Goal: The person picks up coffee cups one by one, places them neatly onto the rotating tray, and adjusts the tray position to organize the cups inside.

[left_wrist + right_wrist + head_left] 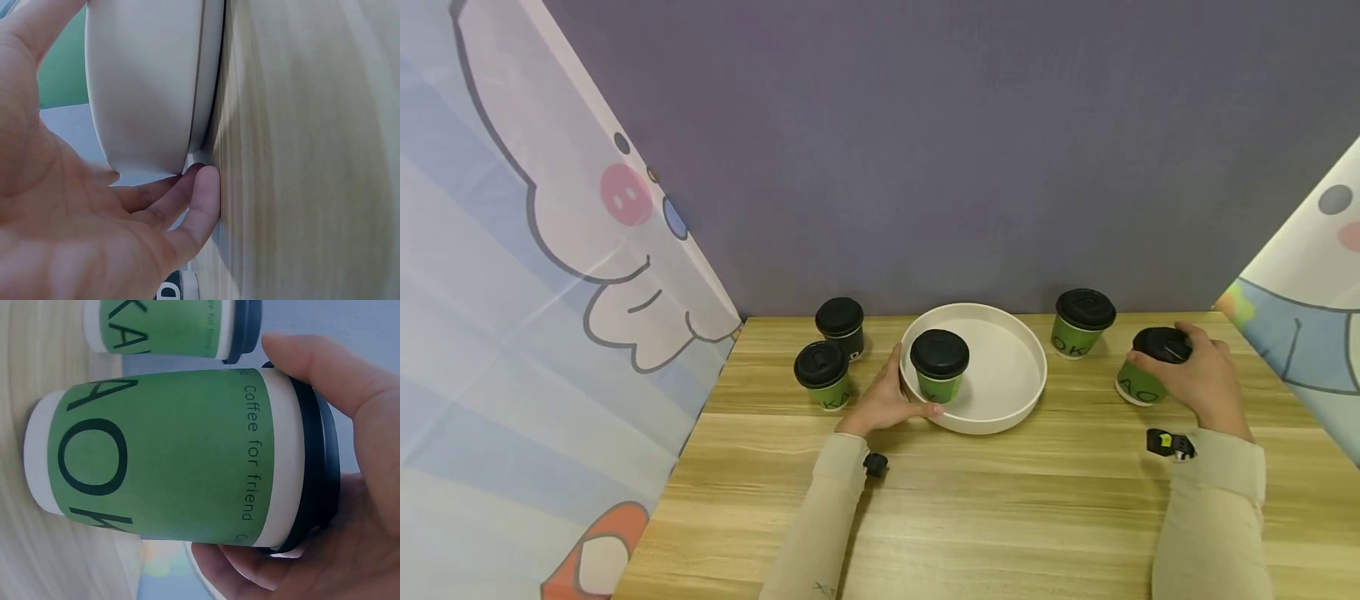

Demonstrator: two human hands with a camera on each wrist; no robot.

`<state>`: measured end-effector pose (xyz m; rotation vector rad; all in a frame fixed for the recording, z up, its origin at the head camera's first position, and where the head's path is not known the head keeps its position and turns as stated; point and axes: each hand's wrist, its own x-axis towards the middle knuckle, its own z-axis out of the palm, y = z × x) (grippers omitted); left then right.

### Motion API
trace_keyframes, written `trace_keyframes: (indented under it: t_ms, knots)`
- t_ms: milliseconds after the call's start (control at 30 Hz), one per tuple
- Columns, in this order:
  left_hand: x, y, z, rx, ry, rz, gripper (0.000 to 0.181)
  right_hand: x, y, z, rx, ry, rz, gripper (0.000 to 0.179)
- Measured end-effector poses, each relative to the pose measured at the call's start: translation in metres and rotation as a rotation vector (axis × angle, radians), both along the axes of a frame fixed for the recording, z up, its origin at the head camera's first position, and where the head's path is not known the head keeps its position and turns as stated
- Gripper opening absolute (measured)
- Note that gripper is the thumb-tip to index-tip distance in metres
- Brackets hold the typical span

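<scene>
A round white tray [1011, 375] holds one green paper coffee cup [938, 390] with a black lid, standing near its left side. My left hand [883, 400] grips the tray's left side, thumb at the rim; in the left wrist view its fingers [203, 194] curl against the tray's outer wall [147, 81], close to the table. At the right, my right hand [1206, 379] holds another green coffee cup [169, 456] by its black lid [322, 469]. Thumb and fingers stand on opposite sides of it. Whether its base touches the table cannot be told.
Beyond the tray's right side stands a green lidded cup [1075, 333]. Left of the tray are a black lidded cup [847, 337] and another green one [827, 392]. The wooden table [1000, 508] ends at a grey panel [962, 167] behind; printed curtains hang on both sides.
</scene>
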<state>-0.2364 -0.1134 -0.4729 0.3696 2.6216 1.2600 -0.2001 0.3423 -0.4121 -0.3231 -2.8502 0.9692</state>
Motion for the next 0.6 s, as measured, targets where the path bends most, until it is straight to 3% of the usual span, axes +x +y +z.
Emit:
trace_keyframes:
  t_ms: [400,600]
  knots:
    - [-0.006,-0.007,-0.006,0.08,-0.019,-0.026,0.136,0.001,-0.022,0.024,0.014,-0.015,0.104,0.106]
    - [-0.006,-0.009,-0.006,0.047,-0.027,-0.018,0.133,0.0,-0.039,0.033,-0.006,0.002,0.149,0.106]
